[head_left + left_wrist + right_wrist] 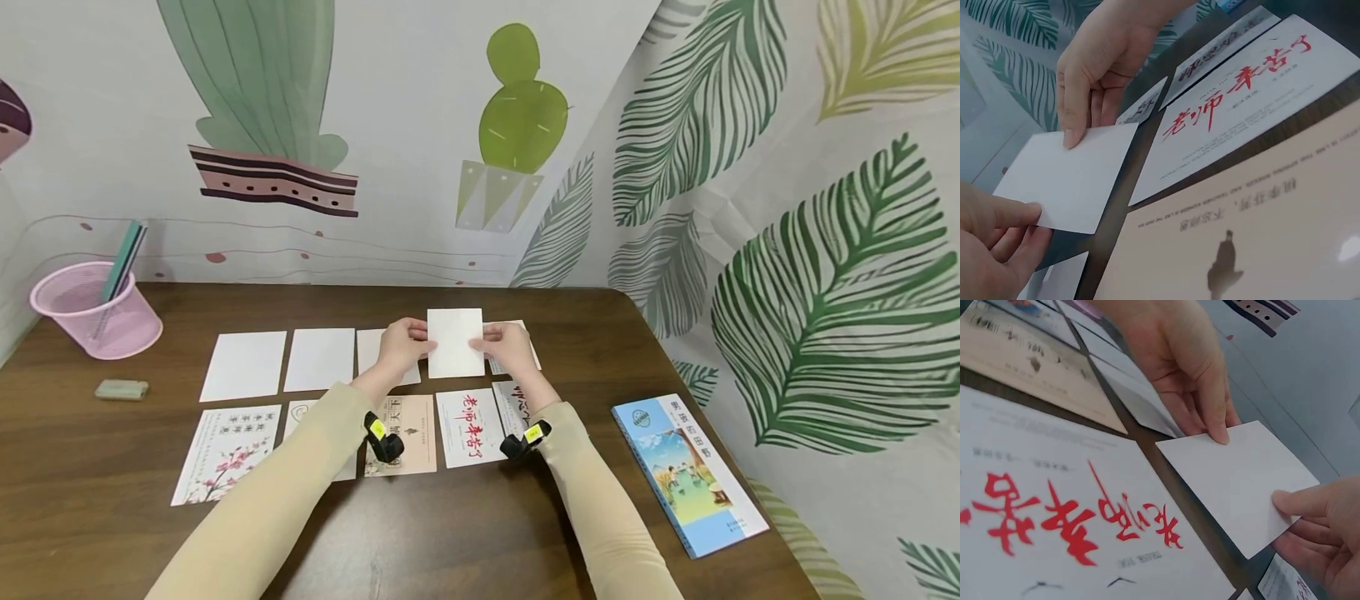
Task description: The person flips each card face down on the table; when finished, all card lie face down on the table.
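The blank card (pixel 455 342), pinched at its side edges between the left hand (pixel 405 345) and the right hand (pixel 504 343) just above the table (pixel 480 517), looked light, thin and bendable, so holding it by the edges seemed best.

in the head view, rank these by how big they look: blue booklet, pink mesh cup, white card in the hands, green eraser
1. blue booklet, largest, though nearer the camera
2. pink mesh cup
3. white card, pinched by the left hand and right hand; close to the cup, so unsure
4. green eraser, smallest
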`<state>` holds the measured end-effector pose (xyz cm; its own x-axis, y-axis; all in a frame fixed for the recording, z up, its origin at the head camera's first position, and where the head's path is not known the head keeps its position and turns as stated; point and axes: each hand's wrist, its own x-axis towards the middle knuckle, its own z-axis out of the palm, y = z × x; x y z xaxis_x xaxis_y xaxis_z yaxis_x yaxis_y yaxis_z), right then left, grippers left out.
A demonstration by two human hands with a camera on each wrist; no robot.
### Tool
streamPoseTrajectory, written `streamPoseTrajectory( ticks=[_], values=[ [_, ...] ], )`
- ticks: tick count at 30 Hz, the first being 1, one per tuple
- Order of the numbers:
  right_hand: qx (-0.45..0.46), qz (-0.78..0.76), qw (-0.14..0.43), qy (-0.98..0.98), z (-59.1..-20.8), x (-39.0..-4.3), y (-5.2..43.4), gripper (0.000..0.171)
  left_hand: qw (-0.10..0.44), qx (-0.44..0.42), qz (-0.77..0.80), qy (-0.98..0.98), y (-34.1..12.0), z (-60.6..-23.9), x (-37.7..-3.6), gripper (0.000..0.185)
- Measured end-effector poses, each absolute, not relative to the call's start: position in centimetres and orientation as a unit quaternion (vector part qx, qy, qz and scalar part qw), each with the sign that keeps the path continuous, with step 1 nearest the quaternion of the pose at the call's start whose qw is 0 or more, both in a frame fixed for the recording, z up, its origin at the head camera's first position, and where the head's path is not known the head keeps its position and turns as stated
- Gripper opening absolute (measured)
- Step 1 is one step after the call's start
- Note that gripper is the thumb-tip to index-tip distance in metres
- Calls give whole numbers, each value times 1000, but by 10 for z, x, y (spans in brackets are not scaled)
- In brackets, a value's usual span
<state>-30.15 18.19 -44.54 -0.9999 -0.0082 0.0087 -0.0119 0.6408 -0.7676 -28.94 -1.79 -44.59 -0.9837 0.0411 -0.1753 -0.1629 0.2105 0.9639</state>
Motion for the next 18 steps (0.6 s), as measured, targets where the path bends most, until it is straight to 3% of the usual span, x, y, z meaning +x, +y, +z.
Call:
streamPoseTrajectory(
  ticks=[18],
  values=[
    [-14,346,6,-938,-446,-300,174,27,39,-24,503,863,-17,-449,-286,41]
  ],
)
